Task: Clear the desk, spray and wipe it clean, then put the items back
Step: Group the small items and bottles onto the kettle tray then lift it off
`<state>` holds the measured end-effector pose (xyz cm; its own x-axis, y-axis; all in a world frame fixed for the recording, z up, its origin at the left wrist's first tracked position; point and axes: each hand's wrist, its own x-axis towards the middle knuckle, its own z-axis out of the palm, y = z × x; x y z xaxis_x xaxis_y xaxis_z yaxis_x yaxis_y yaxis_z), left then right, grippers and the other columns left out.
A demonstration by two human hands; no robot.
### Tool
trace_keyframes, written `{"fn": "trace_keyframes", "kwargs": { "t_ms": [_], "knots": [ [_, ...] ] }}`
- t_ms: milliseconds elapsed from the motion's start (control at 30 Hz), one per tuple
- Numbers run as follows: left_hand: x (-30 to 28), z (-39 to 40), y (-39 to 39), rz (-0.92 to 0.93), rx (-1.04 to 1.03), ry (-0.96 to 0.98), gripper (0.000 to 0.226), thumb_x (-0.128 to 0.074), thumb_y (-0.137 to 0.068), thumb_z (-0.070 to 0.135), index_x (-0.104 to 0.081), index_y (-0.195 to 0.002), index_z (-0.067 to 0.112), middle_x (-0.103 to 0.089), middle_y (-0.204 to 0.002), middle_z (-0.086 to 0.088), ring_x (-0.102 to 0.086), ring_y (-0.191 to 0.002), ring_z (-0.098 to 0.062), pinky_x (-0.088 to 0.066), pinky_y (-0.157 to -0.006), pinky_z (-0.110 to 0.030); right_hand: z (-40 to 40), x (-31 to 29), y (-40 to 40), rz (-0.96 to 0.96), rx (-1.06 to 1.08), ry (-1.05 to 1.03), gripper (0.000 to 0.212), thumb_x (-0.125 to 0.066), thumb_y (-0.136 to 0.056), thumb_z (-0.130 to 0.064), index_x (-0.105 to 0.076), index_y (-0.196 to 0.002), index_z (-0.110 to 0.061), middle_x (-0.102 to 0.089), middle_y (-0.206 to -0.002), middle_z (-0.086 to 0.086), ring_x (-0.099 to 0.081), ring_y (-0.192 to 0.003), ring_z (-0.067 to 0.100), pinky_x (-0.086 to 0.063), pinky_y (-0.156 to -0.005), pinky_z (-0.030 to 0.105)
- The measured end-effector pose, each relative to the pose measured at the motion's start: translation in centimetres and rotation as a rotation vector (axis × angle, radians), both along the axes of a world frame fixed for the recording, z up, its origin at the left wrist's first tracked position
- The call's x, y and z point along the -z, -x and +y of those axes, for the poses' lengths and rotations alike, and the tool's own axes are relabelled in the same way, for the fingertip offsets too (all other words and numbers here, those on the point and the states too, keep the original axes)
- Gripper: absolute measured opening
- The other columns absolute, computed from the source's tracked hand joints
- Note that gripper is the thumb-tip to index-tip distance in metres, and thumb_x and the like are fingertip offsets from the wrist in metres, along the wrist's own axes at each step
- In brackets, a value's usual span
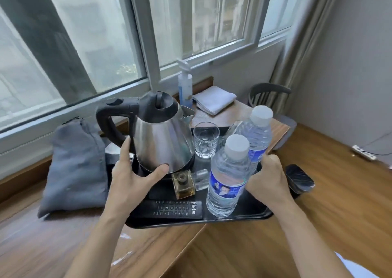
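My forearms nearest, at 6 o'clock. Left hand (pixel 131 178) spread, steadying kettle (pixel 161 137). Right hand (pixel 268 179) curled round black tray (pixel 250 214) edge at 3 o'clock, likely carrying everything together. Spray bottle (pixel 185 86), folded cloth (pixel 214 99) on desk (pixel 222 116) at 12 o'clock, ready for wiping.

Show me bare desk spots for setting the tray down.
Free: wood in front of the grey bag, near the front edge; a small patch between the folded white towel and the far bottle. Crowded: the tray itself, with kettle, glass, remote.
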<state>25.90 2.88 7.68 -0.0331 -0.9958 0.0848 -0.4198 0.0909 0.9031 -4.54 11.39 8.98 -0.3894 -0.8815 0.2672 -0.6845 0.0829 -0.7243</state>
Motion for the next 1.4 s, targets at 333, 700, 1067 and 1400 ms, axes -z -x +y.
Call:
{"fn": "trace_keyframes", "kwargs": {
  "t_ms": [333, 700, 1067, 1400],
  "knots": [
    [0.5, -4.4, 14.4, -0.001, 0.17, 0.045, 0.112, -0.093, -0.068, 0.053, -0.023, -0.156, 0.053, -0.057, -0.126, 0.037, -0.053, -0.126, 0.001, -0.042, -0.106, -0.032, -0.1, 1.0, 12.6, -0.014, 0.093, 0.087, 0.044, -0.083, -0.072, -0.027, -0.042, -0.067, -0.045, -0.044, -0.071, -0.022, -0.04, -0.077, 0.021, -0.034, -0.061, 0.03],
    [1.4, -11.0, 30.6, -0.014, 0.273, 0.048, 0.116, -0.093, -0.067, 0.052, -0.024, -0.16, 0.042, -0.052, -0.143, 0.02, -0.048, -0.134, -0.007, -0.042, -0.107, -0.034, -3.4, 2.9, 27.5, -0.045, 0.255, -0.041, 0.033, -0.082, -0.068, -0.038, -0.05, -0.063, -0.03, -0.051, -0.071, -0.011, -0.04, -0.076, 0.015, -0.034, -0.056, 0.029],
    [0.8, -17.7, 48.6, 0.066, 0.324, 0.036, 0.106, -0.095, -0.059, 0.062, -0.025, -0.139, 0.072, -0.054, -0.136, 0.027, -0.051, -0.129, -0.002, -0.045, -0.107, -0.039, -9.5, 2.6, 46.0, -0.066, 0.256, -0.021, 0.029, -0.067, -0.06, -0.056, -0.046, -0.053, -0.038, -0.038, -0.068, -0.004, -0.03, -0.064, 0.01, -0.03, -0.057, 0.028],
    [1.9, -20.4, 63.9, 0.007, 0.175, 0.024, 0.121, -0.083, -0.052, 0.076, -0.018, -0.151, 0.058, -0.057, -0.129, 0.006, -0.049, -0.131, -0.023, -0.045, -0.106, -0.046, -15.4, 2.9, 62.8, -0.036, 0.172, -0.02, 0.031, -0.076, -0.058, -0.058, -0.052, -0.061, -0.038, -0.054, -0.081, -0.003, -0.042, -0.074, 0.01, -0.035, -0.059, 0.025]
  ]
}}
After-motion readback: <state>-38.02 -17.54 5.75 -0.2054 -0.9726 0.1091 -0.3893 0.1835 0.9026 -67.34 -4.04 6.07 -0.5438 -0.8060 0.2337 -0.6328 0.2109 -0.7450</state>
